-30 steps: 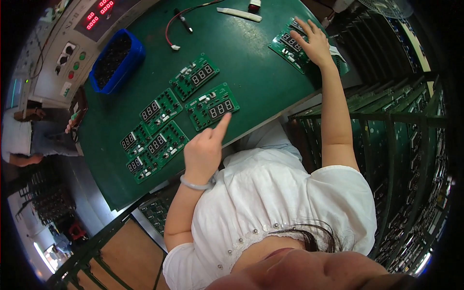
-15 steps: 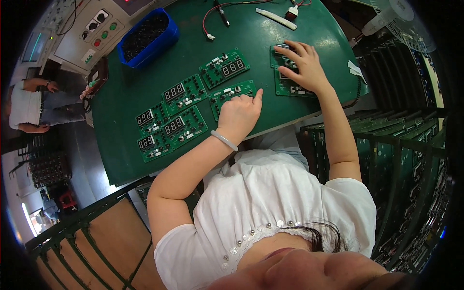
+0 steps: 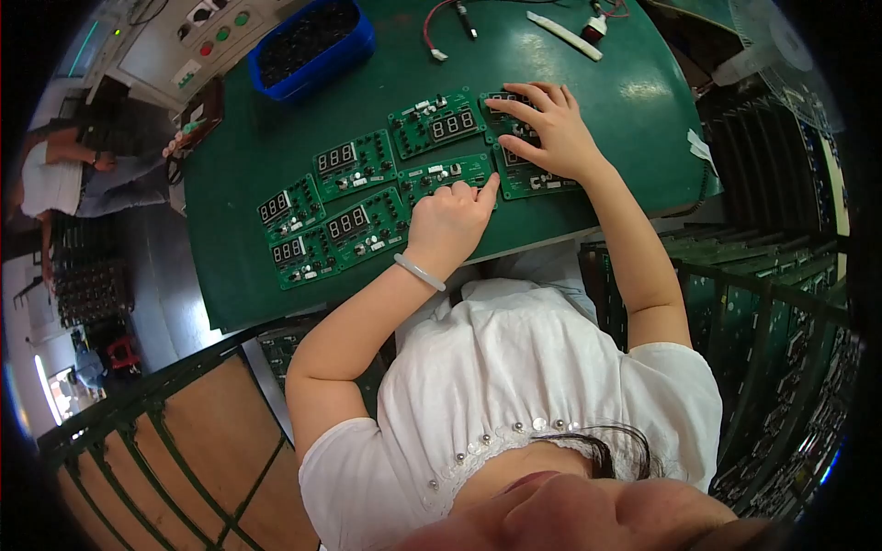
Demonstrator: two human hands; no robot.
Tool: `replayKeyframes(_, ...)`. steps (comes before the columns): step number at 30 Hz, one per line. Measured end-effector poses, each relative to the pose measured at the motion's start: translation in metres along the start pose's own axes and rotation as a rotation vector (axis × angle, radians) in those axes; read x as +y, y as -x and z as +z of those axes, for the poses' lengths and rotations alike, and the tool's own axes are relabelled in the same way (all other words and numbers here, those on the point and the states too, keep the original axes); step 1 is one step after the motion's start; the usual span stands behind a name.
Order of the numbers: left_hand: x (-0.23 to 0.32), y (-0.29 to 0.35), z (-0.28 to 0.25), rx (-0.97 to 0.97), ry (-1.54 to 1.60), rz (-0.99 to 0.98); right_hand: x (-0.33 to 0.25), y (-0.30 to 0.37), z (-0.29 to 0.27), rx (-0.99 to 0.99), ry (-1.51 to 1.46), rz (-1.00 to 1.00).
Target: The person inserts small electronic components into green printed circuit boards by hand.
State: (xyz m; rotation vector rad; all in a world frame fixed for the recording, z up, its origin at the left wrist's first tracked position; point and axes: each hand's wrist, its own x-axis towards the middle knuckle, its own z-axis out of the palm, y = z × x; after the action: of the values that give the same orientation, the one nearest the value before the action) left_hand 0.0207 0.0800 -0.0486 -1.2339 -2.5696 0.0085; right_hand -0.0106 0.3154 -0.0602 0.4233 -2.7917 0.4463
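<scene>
Handling eight circuit boards [image 3: 355, 166], two hands [image 3: 450, 223] [image 3: 559, 140]

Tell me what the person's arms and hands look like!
The sleeves are short, plain white and softly creased. The left hand is gloveless, with a smooth, round, pale greyish-white bangle around its wrist. The right hand is gloveless too, with no bangle showing.
</scene>
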Motion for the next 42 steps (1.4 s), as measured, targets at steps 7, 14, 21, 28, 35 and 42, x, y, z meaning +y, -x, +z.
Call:
replayKeyframes(7, -0.003, 0.003, 0.003, -0.020, 0.025, 0.000, 0.001, 0.000, 0.006, 0.033, -0.006, -0.013)
replayKeyframes(14, -0.011, 0.012, -0.002, 0.026, 0.065, 0.034, 0.003, 0.002, 0.012, 0.022, -0.039, 0.013)
replayKeyframes(21, -0.017, 0.052, -0.024, 0.204, 0.580, -0.309, 0.002, -0.004, -0.001, 0.068, -0.080, -0.017)
replayKeyframes(28, -0.024, 0.091, -0.038, 0.029, 0.465, -0.433, -0.027, -0.053, -0.004, 0.015, -0.243, -0.246)
replayKeyframes(35, -0.023, 0.127, -0.023, -0.056, 0.247, -0.539, -0.095, -0.116, 0.038, -0.138, -0.255, -0.383)
replayKeyframes(42, -0.042, 0.140, -0.009, 0.041, 0.213, -0.623, -0.138, -0.141, 0.080, -0.353, -0.235, -0.518)
